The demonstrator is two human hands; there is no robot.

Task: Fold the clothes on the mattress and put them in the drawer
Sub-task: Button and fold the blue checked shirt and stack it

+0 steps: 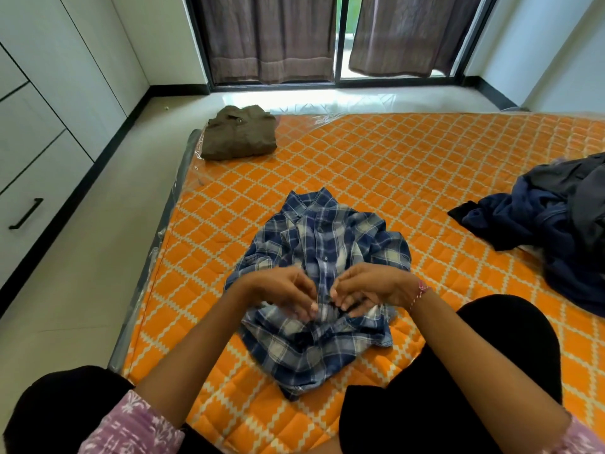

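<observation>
Blurring hides the fingertips, so I cannot tell whether the left hand (pixel 288 291) and right hand (pixel 366 286), close together, pinch the plaid shirt (pixel 322 247) on the orange mattress (pixel 425 165). 1 folded brown shirt (pixel 240 132) lies far-left; 1 dark pile (pixel 556 221), cut off, lies right.

You had no readable text, label, brand, number or sign before you: the blue-and-white plaid cotton shirt (pixel 322 257) showed only its check, and the orange quilted mattress (pixel 409 178) only a white lattice pattern.
</observation>
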